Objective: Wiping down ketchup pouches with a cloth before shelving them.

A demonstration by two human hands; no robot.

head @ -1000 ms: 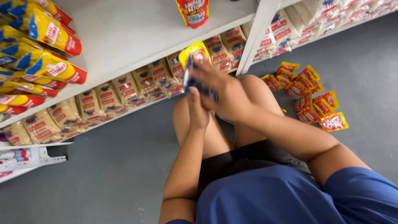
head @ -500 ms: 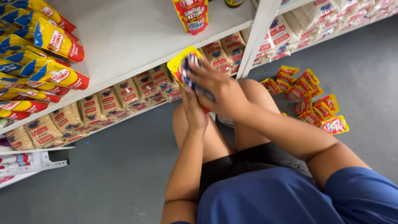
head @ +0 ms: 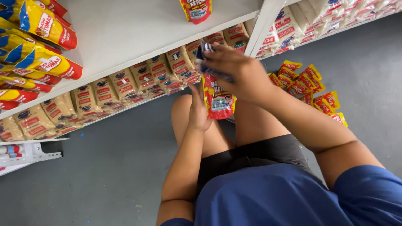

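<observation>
Right hand point(head: 238, 73) is clamped from above on the top edge of a red flat plastic sauce pouch point(head: 218, 99) with a pale label panel near its bottom. Fingers curl over a dark blue-and-white bit at the top; can't tell if that's the pouch cap or a separate item. The pouch hangs upright in front of the lower shelf edge, above the person's knees.

Left hand point(head: 198, 109) is flat, fingers pressed together and pointing up, palm side against the pouch's left edge. It's touching, not gripping.

Surroundings:
- White upper shelf board point(head: 138, 33), mostly bare in the middle. One more red sauce pouch with a yellow top band point(head: 196, 9) stands at its back edge.
- Yellow-and-blue glossy pouches with red ends point(head: 35, 50) are stacked at the shelf's left, lying tilted.
- A row of clear bags of brown sugar with red-and-blue labels point(head: 125, 90) lines the lower shelf, right behind the hands.
- A white upright shelf post point(head: 263, 25) stands just right of the right hand. Beyond it are clear bags of white sugar with red labels point(head: 318, 21).
- A loose pile of small red-and-yellow sachets point(head: 307, 86) lies on the grey floor point(head: 83, 175), right of the right forearm, near the shelf base.
- White flat boxes point(head: 21, 152) lie at far left on the floor.
</observation>
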